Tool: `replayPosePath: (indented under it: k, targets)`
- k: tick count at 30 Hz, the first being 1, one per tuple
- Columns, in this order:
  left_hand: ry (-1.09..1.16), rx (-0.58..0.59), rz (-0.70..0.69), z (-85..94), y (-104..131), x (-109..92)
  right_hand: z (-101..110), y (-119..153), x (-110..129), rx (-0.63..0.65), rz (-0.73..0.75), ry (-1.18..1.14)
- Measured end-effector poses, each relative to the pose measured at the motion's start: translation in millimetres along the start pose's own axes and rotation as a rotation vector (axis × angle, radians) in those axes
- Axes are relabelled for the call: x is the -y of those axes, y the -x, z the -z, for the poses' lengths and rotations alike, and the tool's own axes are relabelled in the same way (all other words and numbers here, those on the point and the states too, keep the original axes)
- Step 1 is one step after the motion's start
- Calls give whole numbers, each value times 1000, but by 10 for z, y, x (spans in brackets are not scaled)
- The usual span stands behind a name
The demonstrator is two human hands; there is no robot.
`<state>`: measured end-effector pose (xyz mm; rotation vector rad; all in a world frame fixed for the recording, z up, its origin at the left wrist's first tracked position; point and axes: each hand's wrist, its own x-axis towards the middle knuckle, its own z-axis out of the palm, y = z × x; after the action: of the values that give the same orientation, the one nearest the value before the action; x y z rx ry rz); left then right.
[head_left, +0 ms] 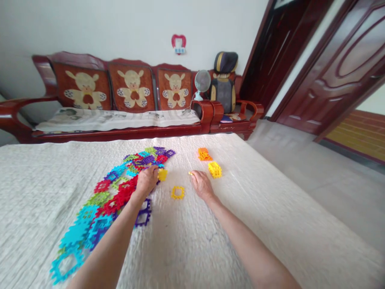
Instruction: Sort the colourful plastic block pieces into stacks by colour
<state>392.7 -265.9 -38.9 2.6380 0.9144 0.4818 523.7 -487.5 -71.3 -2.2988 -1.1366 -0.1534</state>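
Observation:
My left hand (pixel 146 181) is closed on a yellow toothed plastic building piece (pixel 163 174), above the edge of a long pile of interlocking pieces (pixel 120 192) in red, blue, green and purple. To its right, my right hand (pixel 201 184) is closed in a pinch; a small yellow bit (pixel 190 173) shows at its fingertips, the rest hidden. Between the hands and slightly nearer lies a yellow square frame piece (pixel 178 192). Beyond my right hand sits a stack of yellow pieces (pixel 215 169), with a group of orange pieces (pixel 204 154) behind it.
A pale quilted cloth (pixel 192 249) covers the table. Behind it stands a wooden sofa (pixel 120 134) with bear-patterned cushions (pixel 132 86), a small fan (pixel 202 82) and a chair with a massage pad (pixel 223 90). Tiled floor (pixel 300 168) and wooden doors (pixel 339 68) are at the right.

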Motion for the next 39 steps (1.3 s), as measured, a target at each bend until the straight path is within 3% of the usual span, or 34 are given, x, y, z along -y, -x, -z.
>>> replayPosePath:
  k: [5, 11, 14, 18, 23, 27, 31, 39]
  targets:
    - [97, -82, -62, 42, 182, -89, -66, -4, -82, -135, -55, -54]
    - [262, -131, -129, -329, 809, -332, -146, -36, -159, -218, -35, -109]
    - [265, -122, -160, -459, 969, -379, -168, -46, -170, -242, -14, -122]
    - [177, -55, -199, -457, 962, -382, -163, -31, -173, -254, 37, -150]
    - [51, 22, -147, -401, 878, -412, -128, -6, -193, -269, 83, -183]
    - [26, 1, -133, -419, 850, -419, -95, 9, -178, -250, 122, -180]
    - [125, -50, -115, -466, 828, -386, -76, 15, -128, -153, 211, -101]
    - [208, -118, -141, -528, 812, -344, -47, 47, -73, -126, 201, -65]
